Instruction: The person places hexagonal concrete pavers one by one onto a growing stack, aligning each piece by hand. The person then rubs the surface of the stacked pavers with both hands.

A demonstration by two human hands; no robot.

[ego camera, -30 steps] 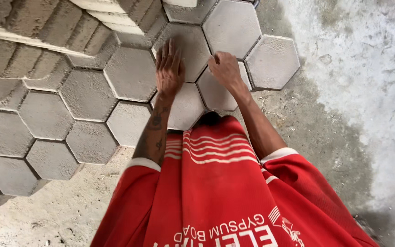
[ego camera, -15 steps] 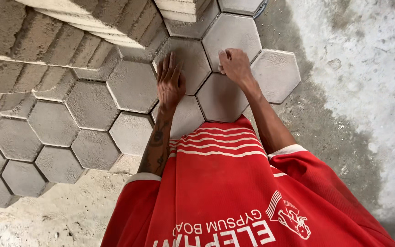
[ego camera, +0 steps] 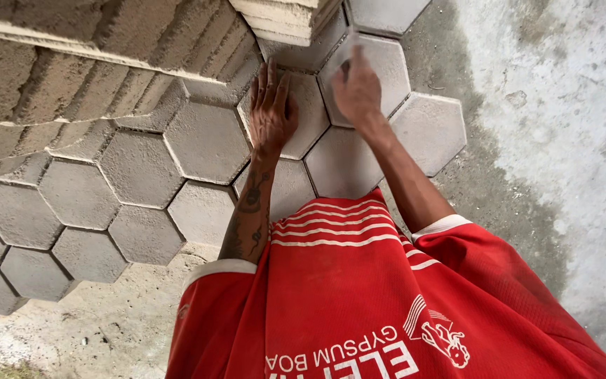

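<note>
On laid hexagonal pavers, left hand [ego camera: 272,112] rests flat and open on one paver [ego camera: 296,116]; right hand [ego camera: 357,90], blurred, fingers curled, touches the next paver [ego camera: 384,67].

Block wall [ego camera: 71,77] top left, stacked slabs [ego camera: 285,17] top ctr, bare concrete floor [ego camera: 562,105] right, sandy bed [ego camera: 92,323] btm left.

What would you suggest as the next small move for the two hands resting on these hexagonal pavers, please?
Probably press the right hand down on the upper hexagonal paver to seat it level with its neighbours. The left hand lies flat on the adjoining paver, steadying it, and a stack of pavers stands just beyond. Whether the paver sits proud is hard to tell, since the right hand is blurred.
</note>
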